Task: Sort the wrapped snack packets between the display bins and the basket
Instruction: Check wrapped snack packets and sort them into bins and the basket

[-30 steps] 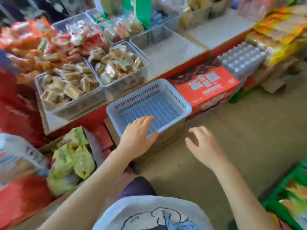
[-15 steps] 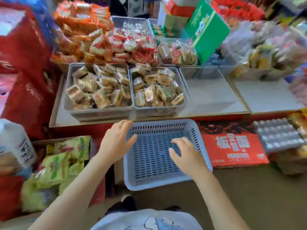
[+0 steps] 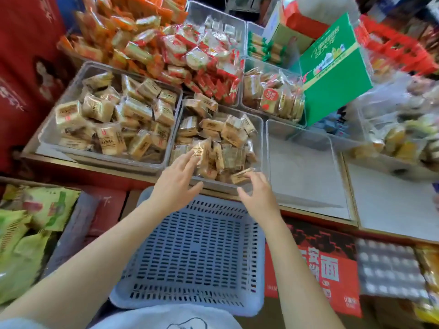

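Over the middle bin: both hands reach past the basket toward the tan packets.
Left hand [image 3: 177, 180]: grip apart, fingers spread and straight; fingertips [image 3: 193, 155] at a tan packet [image 3: 202, 150] near the bin's front, nothing held.
Right hand [image 3: 257, 194]: grip apart, fingers loosely curved over the bin's front edge, just beside a flat packet [image 3: 240, 177]; contact cannot be told.
Middle bin [image 3: 260, 129]: clear plastic, on the surface, heaped with tan packets.
Left bin [image 3: 51, 124]: clear, filled with similar tan packets [image 3: 104, 124].
Right bin [image 3: 269, 138]: clear, no packets seen in it.
Basket [image 3: 197, 252]: blue, slotted, below the surface edge, directly under the forearms; holds no packets. Judged: placed close so packets drop straight down from the bin.
Task stage: judged at the start, first pick not yet made.
Hard to make out: packet printing is blurred; red packets [image 3: 209, 67] behind spill over their bin's walls; right side of the view smeared; green bags [image 3: 35, 222] cut off at the left.
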Demonstrator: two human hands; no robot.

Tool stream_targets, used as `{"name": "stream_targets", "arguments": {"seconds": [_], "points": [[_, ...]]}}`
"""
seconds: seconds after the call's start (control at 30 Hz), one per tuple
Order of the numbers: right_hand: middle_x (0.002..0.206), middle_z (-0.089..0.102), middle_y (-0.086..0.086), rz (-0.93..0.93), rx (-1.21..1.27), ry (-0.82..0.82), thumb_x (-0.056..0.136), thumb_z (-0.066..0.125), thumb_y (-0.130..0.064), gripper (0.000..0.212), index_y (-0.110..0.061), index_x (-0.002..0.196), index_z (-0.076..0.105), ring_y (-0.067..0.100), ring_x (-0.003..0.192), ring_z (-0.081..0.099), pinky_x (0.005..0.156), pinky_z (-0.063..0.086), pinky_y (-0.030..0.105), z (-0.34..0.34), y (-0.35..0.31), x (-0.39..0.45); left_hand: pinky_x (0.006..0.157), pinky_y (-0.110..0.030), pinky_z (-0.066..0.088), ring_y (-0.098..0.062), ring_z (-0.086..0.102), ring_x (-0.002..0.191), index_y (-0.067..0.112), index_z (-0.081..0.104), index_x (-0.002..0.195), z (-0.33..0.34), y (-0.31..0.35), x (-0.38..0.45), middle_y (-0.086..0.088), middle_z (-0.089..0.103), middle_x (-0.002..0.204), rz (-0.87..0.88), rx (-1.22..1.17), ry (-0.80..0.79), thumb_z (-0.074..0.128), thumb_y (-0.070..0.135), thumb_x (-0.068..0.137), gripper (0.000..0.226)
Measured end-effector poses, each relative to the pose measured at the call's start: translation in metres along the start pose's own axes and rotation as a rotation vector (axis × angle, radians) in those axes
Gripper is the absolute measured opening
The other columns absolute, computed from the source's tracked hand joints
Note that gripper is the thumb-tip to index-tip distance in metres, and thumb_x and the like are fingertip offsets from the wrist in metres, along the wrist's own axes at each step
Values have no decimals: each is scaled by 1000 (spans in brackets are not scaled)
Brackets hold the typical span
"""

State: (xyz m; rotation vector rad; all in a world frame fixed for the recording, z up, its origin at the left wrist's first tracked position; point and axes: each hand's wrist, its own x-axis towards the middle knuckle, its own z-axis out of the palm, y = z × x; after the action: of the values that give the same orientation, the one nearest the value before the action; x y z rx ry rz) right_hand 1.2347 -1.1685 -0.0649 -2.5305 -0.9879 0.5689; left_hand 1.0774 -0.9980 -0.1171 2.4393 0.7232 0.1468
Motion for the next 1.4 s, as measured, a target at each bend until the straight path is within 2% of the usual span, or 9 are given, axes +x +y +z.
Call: {"name": "stream_targets", "arguments": {"seconds": [0.17, 0.33, 0.5, 0.7, 0.9, 1.07, 1.17, 1.27, 1.4], "points": [[145, 50, -2, -104, -102, -104, 94, 71, -25, 55, -20, 143, 48, 20, 134, 44, 111, 36, 39, -12, 50, 77, 121, -48, 26, -29, 19, 155, 14, 38, 156, 36, 37, 45, -7, 30, 166, -81, 137, 26, 39, 52, 100, 68], [128, 59, -2, -223, -153, -210, 92, 68, -18, 37, -20, 128, 58, 21, 127, 47, 97, 32, 36, -5, 94, 101, 106, -51, 38, -37, 36, 140, 10, 60, 136, 58, 71, 77, -8, 56, 145, -336, 240, 123, 22, 62, 93, 78], [110, 61, -6, -253, 125, -208, 86, 78, -25, 32, -19, 114, 64, 18, 109, 54, 92, 43, 35, -16, 104, 103, 111, -49, 27, -33, 18, 147, 13, 53, 139, 71, 92, 98, -4, 37, 156, -565, 309, 75, 41, 66, 99, 67], [100, 63, -16, -171, 425, -179, 87, 80, -21, 26, -25, 103, 59, -7, 93, 55, 71, 41, 2, -32, 114, 73, 117, -51, 22, -34, 14, 150, 17, 52, 142, 71, 99, 105, -2, 31, 159, -659, 256, 90, 49, 69, 94, 71], [100, 61, -17, -12, 517, -117, 90, 77, -25, 26, -25, 106, 56, 4, 94, 57, 71, 42, 15, -38, 118, 53, 111, -50, 28, -33, 24, 143, 16, 64, 125, 62, 100, 113, -3, 36, 152, -697, 193, 119, 63, 70, 86, 66], [100, 62, -12, 87, 548, -43, 92, 74, -25, 24, -23, 109, 57, 1, 89, 57, 68, 44, 19, -42, 104, 36, 112, -51, 34, -30, 34, 137, 24, 68, 105, 48, 91, 105, 1, 47, 142, -643, -106, 196, 78, 63, 77, 49], [98, 64, -10, 87, 591, -29, 92, 75, -25, 20, -25, 106, 61, 4, 90, 58, 70, 43, 17, -44, 87, 26, 94, -43, 48, -26, 53, 113, 21, 59, 97, 35, 87, 86, 1, 60, 112, -530, -369, 282, 83, 50, 78, 42], [99, 70, -8, 42, 663, -85, 90, 77, -27, 17, -34, 102, 67, 11, 96, 64, 81, 52, 23, -43, 68, 17, 78, -33, 51, -22, 62, 95, 13, 57, 107, 16, 81, 63, -6, 66, 104, -447, -625, 144, 83, 34, 83, 41], [99, 76, 1, 28, 709, -155, 82, 84, -38, 24, -30, 102, 74, 24, 97, 70, 93, 58, 44, -37, 48, 2, 87, -30, 57, -15, 71, 102, 22, 60, 125, 1, 70, 28, 0, 74, 110, -383, -802, -128, 81, 28, 86, 44]]}}
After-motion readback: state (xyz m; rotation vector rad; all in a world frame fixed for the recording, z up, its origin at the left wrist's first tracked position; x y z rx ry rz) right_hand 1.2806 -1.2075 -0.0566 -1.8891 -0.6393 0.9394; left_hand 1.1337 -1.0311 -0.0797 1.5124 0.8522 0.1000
